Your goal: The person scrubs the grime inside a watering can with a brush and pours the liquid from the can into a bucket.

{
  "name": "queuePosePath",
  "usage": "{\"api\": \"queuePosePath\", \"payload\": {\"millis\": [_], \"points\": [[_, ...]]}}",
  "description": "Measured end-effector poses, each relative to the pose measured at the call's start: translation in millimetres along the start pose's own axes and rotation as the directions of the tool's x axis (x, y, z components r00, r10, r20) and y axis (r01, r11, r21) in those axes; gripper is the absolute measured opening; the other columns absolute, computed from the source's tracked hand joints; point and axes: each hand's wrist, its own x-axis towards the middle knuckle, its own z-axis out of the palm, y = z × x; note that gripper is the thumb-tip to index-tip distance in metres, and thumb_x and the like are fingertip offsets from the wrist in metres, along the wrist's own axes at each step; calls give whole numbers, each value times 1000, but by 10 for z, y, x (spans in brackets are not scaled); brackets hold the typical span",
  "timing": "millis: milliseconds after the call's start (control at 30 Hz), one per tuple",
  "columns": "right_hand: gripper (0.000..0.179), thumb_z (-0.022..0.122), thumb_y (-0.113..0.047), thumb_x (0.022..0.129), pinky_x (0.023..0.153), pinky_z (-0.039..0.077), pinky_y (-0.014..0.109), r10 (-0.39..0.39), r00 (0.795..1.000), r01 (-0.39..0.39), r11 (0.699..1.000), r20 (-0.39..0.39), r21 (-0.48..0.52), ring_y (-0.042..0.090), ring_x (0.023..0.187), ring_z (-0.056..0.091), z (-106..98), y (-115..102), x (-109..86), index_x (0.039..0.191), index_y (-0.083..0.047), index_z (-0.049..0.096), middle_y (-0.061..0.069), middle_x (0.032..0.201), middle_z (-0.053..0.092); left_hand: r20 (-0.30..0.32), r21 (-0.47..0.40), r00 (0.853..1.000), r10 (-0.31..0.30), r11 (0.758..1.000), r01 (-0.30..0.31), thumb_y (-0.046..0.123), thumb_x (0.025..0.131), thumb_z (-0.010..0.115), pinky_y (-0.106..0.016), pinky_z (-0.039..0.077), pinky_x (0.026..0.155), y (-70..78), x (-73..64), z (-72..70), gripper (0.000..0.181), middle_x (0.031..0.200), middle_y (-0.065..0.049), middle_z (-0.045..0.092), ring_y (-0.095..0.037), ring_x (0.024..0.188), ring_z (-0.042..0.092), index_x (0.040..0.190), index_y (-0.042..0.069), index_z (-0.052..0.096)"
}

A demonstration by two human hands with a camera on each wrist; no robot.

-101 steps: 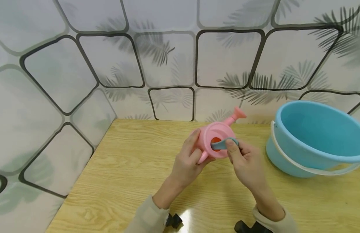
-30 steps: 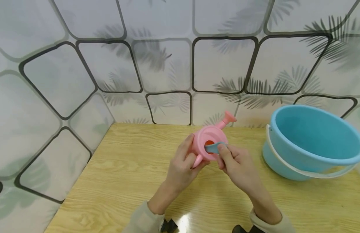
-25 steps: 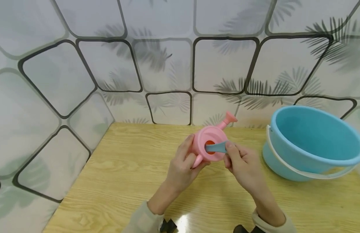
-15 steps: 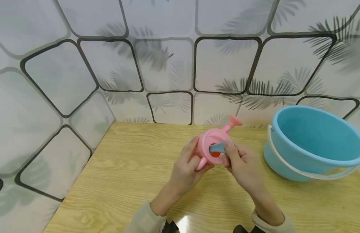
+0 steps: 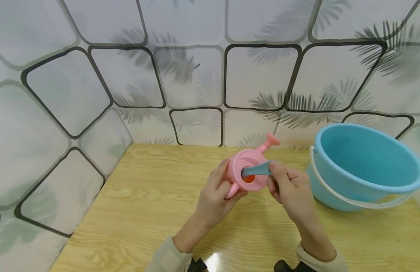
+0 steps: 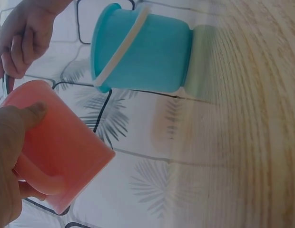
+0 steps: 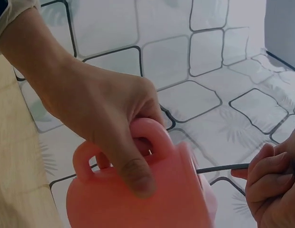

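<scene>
My left hand (image 5: 213, 196) grips a pink toy watering can (image 5: 235, 164) by its side and handle, held above the table. The can tilts so its round opening faces me, and its spout points to the far right. Something orange (image 5: 249, 178) shows inside the opening. Between the thumb and fingers of my right hand (image 5: 293, 189) is a blue-grey flat handle (image 5: 259, 169); its other end goes into the can and is hidden. In the right wrist view this handle (image 7: 223, 168) looks thin, edge-on. The left wrist view shows the can (image 6: 62, 147) from its side.
A large light-blue bucket (image 5: 345, 192) with a white carrying handle (image 5: 339, 195) stands to the right, close to my right hand. Beneath everything lies a wood-grain table (image 5: 145, 192). A patterned wall (image 5: 196, 87) runs behind it and along the left.
Over the last half second my right hand has moved right, and more of the blue-grey handle shows outside the opening. The watering can has shifted slightly left in view. Both grips hold throughout.
</scene>
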Motion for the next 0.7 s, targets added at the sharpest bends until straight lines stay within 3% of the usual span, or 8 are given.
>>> {"api": "queuePosePath", "payload": {"millis": [233, 433, 600, 700], "points": [[39, 49, -13, 105, 33, 22, 30, -29, 997, 32, 998, 67, -46, 11, 39, 31, 46, 61, -1, 67, -4, 55, 1, 51, 40, -19, 8, 1000, 20, 1000, -19, 27, 85, 81, -41, 56, 93, -5, 5, -8, 42, 129, -33, 57, -44, 115, 62, 70, 3, 49], [36, 48, 0, 103, 33, 21, 27, -187, 982, 187, 980, 1, -62, 9, 41, 33, -18, 118, 15, 68, -4, 58, 1, 50, 41, 2, 9, 1000, 2, 1000, -2, 27, 84, 81, -41, 55, 94, -29, -6, -38, 41, 130, -33, 57, -43, 116, 61, 72, 3, 50], [35, 49, 6, 100, 35, 24, 22, -257, 962, 269, 947, 91, -175, 7, 42, 34, -81, 113, 16, 73, -11, 63, -3, 50, 42, 13, -1, 1000, 2, 1000, -2, 26, 85, 80, -41, 55, 94, -54, -5, -70, 41, 131, -34, 56, -44, 116, 61, 72, 3, 49], [34, 47, 8, 100, 35, 25, 22, -264, 957, 281, 947, 124, -153, 8, 42, 33, -64, 110, 13, 74, -9, 61, -2, 51, 41, 4, 3, 1000, 6, 1000, -6, 27, 86, 79, -40, 56, 94, -56, 0, -74, 41, 130, -33, 56, -43, 116, 61, 71, 3, 49]]}}
